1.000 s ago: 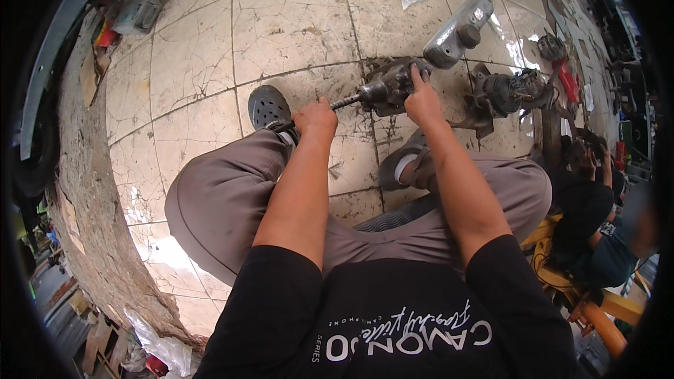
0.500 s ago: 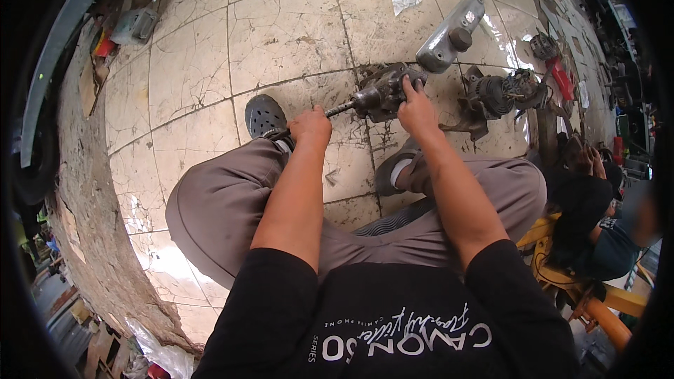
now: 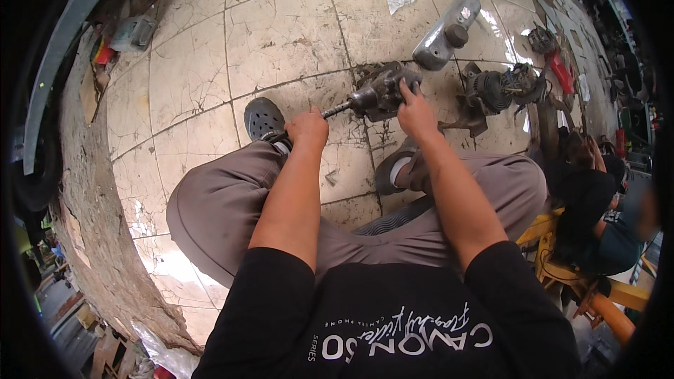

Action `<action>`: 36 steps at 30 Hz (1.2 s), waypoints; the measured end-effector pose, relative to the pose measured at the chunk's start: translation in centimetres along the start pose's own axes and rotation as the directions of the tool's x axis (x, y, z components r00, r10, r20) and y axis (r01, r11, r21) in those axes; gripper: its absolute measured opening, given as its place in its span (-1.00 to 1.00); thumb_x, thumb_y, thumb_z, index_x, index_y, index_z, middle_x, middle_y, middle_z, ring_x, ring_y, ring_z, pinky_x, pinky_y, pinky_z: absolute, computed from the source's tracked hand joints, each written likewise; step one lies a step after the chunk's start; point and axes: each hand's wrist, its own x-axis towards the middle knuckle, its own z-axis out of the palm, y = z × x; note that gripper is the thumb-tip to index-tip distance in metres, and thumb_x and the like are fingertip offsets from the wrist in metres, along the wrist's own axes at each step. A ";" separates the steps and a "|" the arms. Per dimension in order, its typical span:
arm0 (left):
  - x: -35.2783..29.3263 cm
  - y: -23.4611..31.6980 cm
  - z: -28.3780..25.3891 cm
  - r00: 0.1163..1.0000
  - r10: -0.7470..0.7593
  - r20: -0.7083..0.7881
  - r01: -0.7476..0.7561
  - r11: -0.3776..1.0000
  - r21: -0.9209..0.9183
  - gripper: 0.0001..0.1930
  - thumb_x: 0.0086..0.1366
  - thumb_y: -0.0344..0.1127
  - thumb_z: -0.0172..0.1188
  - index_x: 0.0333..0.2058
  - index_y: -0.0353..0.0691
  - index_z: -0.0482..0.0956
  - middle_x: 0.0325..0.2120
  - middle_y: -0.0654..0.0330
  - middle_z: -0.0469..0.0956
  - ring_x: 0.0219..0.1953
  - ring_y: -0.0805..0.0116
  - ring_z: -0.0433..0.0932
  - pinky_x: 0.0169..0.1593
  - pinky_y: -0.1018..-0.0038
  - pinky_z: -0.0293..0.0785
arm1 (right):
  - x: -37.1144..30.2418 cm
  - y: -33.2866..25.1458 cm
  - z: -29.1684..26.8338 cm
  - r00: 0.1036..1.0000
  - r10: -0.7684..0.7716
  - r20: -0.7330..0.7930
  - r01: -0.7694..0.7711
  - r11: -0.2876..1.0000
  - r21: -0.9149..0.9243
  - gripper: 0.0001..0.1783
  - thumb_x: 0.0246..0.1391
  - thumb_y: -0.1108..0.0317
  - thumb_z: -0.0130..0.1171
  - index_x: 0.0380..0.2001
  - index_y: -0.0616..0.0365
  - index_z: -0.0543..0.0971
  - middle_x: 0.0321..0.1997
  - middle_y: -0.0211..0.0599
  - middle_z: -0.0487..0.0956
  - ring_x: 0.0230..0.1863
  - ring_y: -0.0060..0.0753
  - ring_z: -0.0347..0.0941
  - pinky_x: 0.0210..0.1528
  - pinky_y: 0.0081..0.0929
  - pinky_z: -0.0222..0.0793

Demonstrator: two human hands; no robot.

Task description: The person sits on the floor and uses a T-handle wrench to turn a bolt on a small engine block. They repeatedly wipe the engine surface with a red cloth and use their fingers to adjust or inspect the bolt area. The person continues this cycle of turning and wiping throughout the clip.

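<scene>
A greasy dark metal housing (image 3: 375,92) with a ridged shaft (image 3: 338,109) sticking out of its left side lies on the tiled floor between my feet. My left hand (image 3: 307,128) is closed around the outer end of the shaft; the rest of that end is hidden under the fingers. On the housing's right end rests my right hand (image 3: 417,114), with a finger and thumb over its top edge and the other fingers out of sight. Just beyond the housing lies a silver engine valve cover (image 3: 437,41) with a dark round cap (image 3: 457,36).
To the right sits a dark engine part with a ribbed round body (image 3: 489,91), beside a red object (image 3: 559,74). A crumpled white scrap (image 3: 401,1) lies farther off. Another person (image 3: 597,224) sits at right near a yellow metal frame (image 3: 544,245). At far left is a clear container (image 3: 133,34).
The view has shifted very slightly. Both hands keep their places on the shaft and housing, with no clear movement of either.
</scene>
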 end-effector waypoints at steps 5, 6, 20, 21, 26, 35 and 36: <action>0.5 -0.1 0.3 1.000 0.008 -0.005 -0.008 1.000 0.012 -0.63 0.39 -0.12 -0.11 0.07 -0.13 0.41 0.00 0.03 0.55 0.09 0.03 0.52 0.10 0.01 0.34 | -0.5 0.1 -2.7 0.982 0.149 -0.120 -0.132 0.981 0.141 -0.42 0.08 0.31 -0.07 0.22 -0.20 0.43 0.18 -0.02 0.47 0.13 0.12 0.42 0.15 -0.11 0.35; 0.7 -0.2 0.4 1.000 0.012 -0.010 -0.012 1.000 0.013 -0.61 0.39 -0.04 -0.05 0.05 -0.15 0.40 -0.02 0.03 0.56 0.07 0.04 0.53 0.09 0.02 0.37 | -0.6 -0.2 -3.4 0.964 0.217 -0.154 -0.183 0.961 0.208 -0.43 0.08 0.32 -0.07 0.21 -0.20 0.45 0.13 -0.03 0.52 0.11 0.11 0.44 0.13 -0.12 0.35; 0.7 0.1 0.2 1.000 -0.007 -0.019 0.007 1.000 0.022 -0.64 0.37 -0.13 -0.04 0.06 -0.15 0.41 0.00 0.03 0.55 0.09 0.02 0.51 0.10 0.02 0.35 | 0.5 0.6 0.3 0.992 -0.031 -0.122 0.033 0.999 0.018 -0.27 0.03 0.42 -0.05 0.34 -0.20 0.25 0.38 -0.09 0.25 0.15 0.07 0.43 0.16 -0.15 0.35; 0.8 0.0 0.3 1.000 -0.011 -0.021 0.012 1.000 0.025 -0.63 0.37 -0.13 -0.03 0.06 -0.16 0.41 0.00 0.02 0.55 0.09 0.02 0.51 0.10 0.01 0.35 | 0.3 0.2 0.6 0.995 -0.056 -0.078 0.049 0.994 -0.093 -0.23 0.02 0.44 -0.04 0.37 -0.20 0.19 0.43 -0.11 0.18 0.15 0.08 0.43 0.15 -0.12 0.37; 0.4 -0.1 0.3 1.000 0.007 -0.020 -0.006 1.000 0.009 -0.66 0.36 -0.21 -0.10 0.04 -0.17 0.42 -0.01 0.00 0.55 0.08 0.01 0.51 0.09 0.01 0.35 | 1.4 -2.8 -1.5 0.993 0.068 0.100 -0.044 0.973 -0.225 -0.10 0.01 0.44 -0.01 0.44 -0.18 -0.04 0.51 -0.03 -0.04 0.11 0.14 0.48 0.02 -0.02 0.46; 0.2 0.4 -0.4 1.000 0.003 -0.004 -0.003 1.000 0.004 -0.63 0.39 -0.25 -0.21 0.09 -0.09 0.42 0.03 0.03 0.52 0.11 0.02 0.49 0.13 -0.04 0.29 | 1.8 -3.7 -2.3 0.993 0.073 0.091 -0.047 0.966 -0.253 -0.08 -0.02 0.42 0.08 0.43 -0.06 -0.01 0.51 0.06 -0.10 0.02 0.12 0.53 -0.09 -0.09 0.52; 0.0 0.4 -0.4 1.000 0.007 0.001 -0.007 1.000 0.012 -0.63 0.39 -0.25 -0.22 0.10 -0.09 0.42 0.03 0.03 0.52 0.10 0.02 0.49 0.13 -0.04 0.29 | 2.1 -3.7 -2.3 0.993 0.077 0.086 -0.053 0.966 -0.252 -0.08 -0.03 0.42 0.09 0.43 -0.06 0.00 0.51 0.06 -0.11 0.00 0.12 0.54 -0.11 -0.10 0.52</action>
